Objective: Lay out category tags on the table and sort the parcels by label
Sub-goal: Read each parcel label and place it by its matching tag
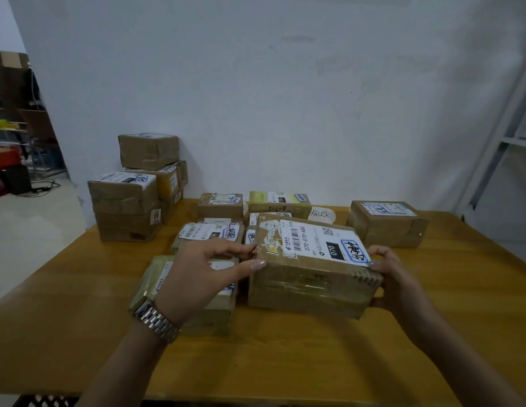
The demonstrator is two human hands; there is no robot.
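- Both hands are holding a brown cardboard parcel (311, 268) over the middle of the yellow surface (285, 362). Its white label is facing up (handwriting ringed in blue at one corner). I cannot tell whether its underside is touching the surface.
- The left hand (197, 274) is pinching the parcel's upper left edge, with the fingers (232, 252) lying along the top and the thumb pressing the near face.
- The right hand (399, 277) is gripping the right end, its fingers curling round the corner.
- A metal wristwatch (156, 320) is sitting on the left wrist.
- A flat parcel (156, 286) is lying just beside the held one on its left, and the left hand and wrist are partly covering it.
- A cluster of parcels (220, 205) is crowding the surface behind, and the held parcel is hiding the nearest of them.
- A round white tag (322, 214) with handwriting on it is lying at the back, partly blocked by the held parcel.
- A lone parcel (386, 223) is sitting apart at the far right.
- A stack of boxes (126, 207) is standing at the far left corner (labels showing on the top ones).
- A white wall (285, 98) is closing off the back, and a grey shelf frame (502, 136) is leaning into view on the right.
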